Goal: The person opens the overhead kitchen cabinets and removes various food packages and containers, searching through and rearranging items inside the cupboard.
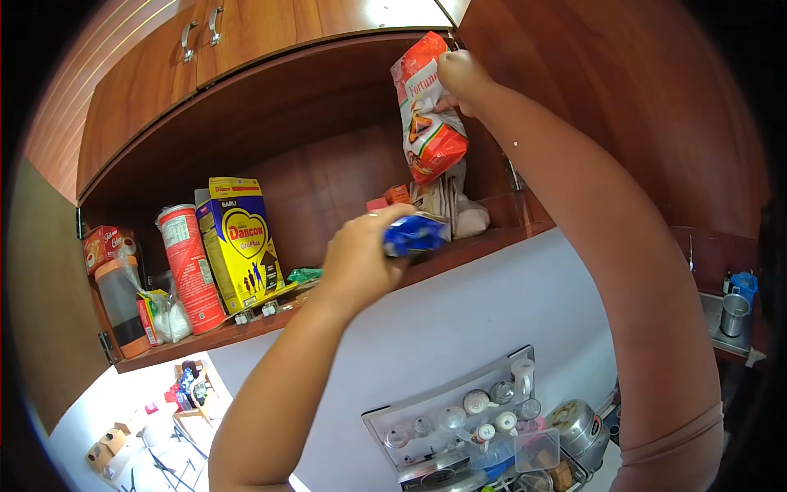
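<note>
Up at the right of the open cabinet, my right hand (pixel 463 80) is closed on the upper side of a red and white Fortune packet (pixel 425 111), which hangs upright above the shelf. Lower and to the left, my left hand (pixel 366 250) grips a shiny blue packet (pixel 416 234) at the shelf's front edge. Behind the blue packet stand some pale paper packets (pixel 438 199) and a small orange-red item (pixel 398 195), partly hidden. A whitish bag (pixel 470 217) lies beside them.
On the shelf's left side stand a yellow Dancow box (pixel 246 242), a tall red canister (pixel 193 266), and an orange-lidded jar (pixel 121 299). Below hangs a rack with cups (pixel 475 401), near a metal pot (pixel 575 422). A cabinet door (pixel 61 279) stands open at left.
</note>
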The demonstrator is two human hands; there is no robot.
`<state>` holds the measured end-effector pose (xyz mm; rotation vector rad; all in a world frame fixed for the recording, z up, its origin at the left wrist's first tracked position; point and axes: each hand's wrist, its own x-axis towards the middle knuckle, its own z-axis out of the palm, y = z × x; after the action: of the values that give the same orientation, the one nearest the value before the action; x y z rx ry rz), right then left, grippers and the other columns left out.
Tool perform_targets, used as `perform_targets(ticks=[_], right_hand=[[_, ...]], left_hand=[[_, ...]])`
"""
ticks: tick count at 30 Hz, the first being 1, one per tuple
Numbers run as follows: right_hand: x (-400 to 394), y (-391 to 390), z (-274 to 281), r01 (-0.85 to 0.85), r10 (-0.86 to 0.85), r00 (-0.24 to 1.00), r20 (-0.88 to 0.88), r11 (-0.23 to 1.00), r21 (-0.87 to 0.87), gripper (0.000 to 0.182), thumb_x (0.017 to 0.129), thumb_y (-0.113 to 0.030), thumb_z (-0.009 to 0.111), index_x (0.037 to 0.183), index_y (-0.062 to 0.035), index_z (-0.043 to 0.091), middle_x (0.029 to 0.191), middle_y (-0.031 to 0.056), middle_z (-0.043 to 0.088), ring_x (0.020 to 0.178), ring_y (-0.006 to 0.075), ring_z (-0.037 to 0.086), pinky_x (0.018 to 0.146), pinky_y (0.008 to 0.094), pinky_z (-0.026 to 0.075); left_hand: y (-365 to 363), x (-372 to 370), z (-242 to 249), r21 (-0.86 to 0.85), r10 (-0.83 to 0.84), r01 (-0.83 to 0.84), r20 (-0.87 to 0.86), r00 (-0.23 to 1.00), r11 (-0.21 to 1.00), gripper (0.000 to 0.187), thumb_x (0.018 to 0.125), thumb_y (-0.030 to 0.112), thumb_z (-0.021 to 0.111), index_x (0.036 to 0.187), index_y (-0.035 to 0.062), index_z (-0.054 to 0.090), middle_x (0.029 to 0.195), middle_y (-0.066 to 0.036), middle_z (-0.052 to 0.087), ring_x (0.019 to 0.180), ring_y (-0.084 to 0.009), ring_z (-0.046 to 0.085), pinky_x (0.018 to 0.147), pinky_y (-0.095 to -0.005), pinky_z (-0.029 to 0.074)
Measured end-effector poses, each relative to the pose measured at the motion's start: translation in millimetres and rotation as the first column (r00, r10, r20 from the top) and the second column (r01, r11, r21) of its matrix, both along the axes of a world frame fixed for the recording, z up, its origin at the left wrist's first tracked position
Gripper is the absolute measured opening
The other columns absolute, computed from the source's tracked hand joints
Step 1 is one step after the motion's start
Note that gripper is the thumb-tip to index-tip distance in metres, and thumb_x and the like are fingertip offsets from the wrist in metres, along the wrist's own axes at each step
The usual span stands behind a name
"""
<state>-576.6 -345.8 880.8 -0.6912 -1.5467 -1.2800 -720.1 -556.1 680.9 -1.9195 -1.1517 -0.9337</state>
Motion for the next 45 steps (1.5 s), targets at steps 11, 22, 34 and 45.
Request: perform_targets(ticks=[11,22,34,45], right_hand=[[-10,-70,-51,-0.958,0.657,-0.100,-0.747,-0.266,-0.105,0.026,0.083,-0.016,0.035,0.094,0.0040,0.048,0.085,0.0168,0.057,0.070,0.0317,0.061,0.052,0.0407,0.053],[-76,-11,-113,-0.935,0.529,-0.190,-0.827,-0.355,-0.013,0.022,0.081,-0.020,0.051,0.086,0.0011,0.054,0.078,0.0152,0.059,0.074,0.0242,0.061,0.055,0.0339,0.051],[-42,-61,-150,-0.755,0.629,0.315,-0.711,-0.288,-0.589,0.036,0.082,-0.025,0.046,0.111,-0.0051,0.048,0.103,0.0067,0.055,0.088,0.0152,0.054,0.071,0.0285,0.045],[-40,-2,-150,-0.519,0.301,0.850,-0.432,0.617,-0.591,0.054,0.067,-0.032,0.057,0.110,0.0007,0.052,0.086,0.0196,0.061,0.083,0.0299,0.060,0.072,0.0357,0.047]], left_hand=[[-18,-58,10,0.168,-0.258,0.196,0.646,0.718,0.966,0.033,0.072,0.009,0.069,0.101,0.0033,0.056,0.088,-0.007,0.063,0.082,-0.0129,0.060,0.073,-0.0254,0.046],[-14,-67,-2,0.291,-0.261,0.128,0.479,0.838,0.948,0.032,0.070,0.007,0.069,0.100,0.0033,0.057,0.087,-0.010,0.064,0.081,-0.0165,0.061,0.071,-0.0270,0.047],[-16,-64,-5,0.333,-0.287,0.157,0.390,0.875,0.930,0.030,0.069,0.006,0.068,0.098,0.0044,0.058,0.086,-0.013,0.063,0.079,-0.0226,0.062,0.069,-0.0287,0.047],[-14,-64,-6,0.267,-0.278,0.183,0.382,0.881,0.946,0.029,0.067,0.007,0.069,0.094,0.0043,0.059,0.087,-0.014,0.062,0.081,-0.0283,0.061,0.070,-0.0314,0.046]])
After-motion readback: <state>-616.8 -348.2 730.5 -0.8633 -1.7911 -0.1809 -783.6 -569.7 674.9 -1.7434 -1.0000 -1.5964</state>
